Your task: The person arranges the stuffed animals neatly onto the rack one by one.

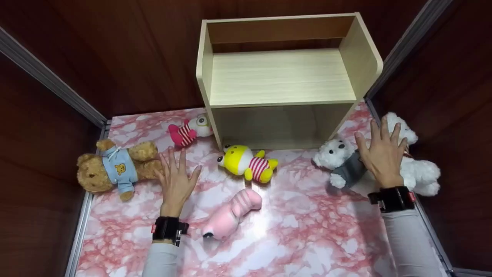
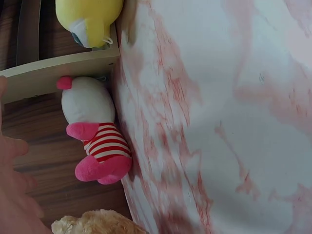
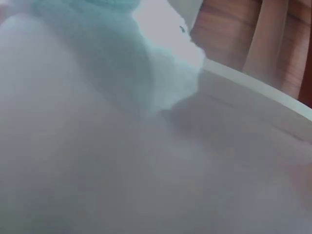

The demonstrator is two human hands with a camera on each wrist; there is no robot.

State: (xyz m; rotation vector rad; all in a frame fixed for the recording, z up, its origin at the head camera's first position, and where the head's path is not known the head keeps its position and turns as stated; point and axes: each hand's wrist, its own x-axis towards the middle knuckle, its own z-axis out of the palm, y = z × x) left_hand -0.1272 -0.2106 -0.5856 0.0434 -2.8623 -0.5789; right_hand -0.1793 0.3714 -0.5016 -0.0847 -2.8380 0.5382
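Observation:
My left hand [image 1: 177,184], fingers spread and palm down, is beside the legs of a brown teddy bear [image 1: 121,169] in a light-blue hoodie. At the right, my right hand [image 1: 382,156] spreads its fingers over two white plush toys. One is a white plush dog [image 1: 334,154] in a dark grey top, partly covered by the hand. The other white plush toy [image 1: 421,175] lies against the right wall. Between the hands lie a yellow plush frog [image 1: 246,163] with a striped body and a long pink plush toy [image 1: 232,215]. The right wrist view is mostly blurred white plush.
A pale wooden shelf unit [image 1: 282,77] with two levels stands at the back. A pink-and-white plush toy [image 2: 105,141] in red stripes lies by its left side panel. Dark wood-look walls [image 1: 153,57] enclose the pink marbled surface [image 1: 300,238] on three sides.

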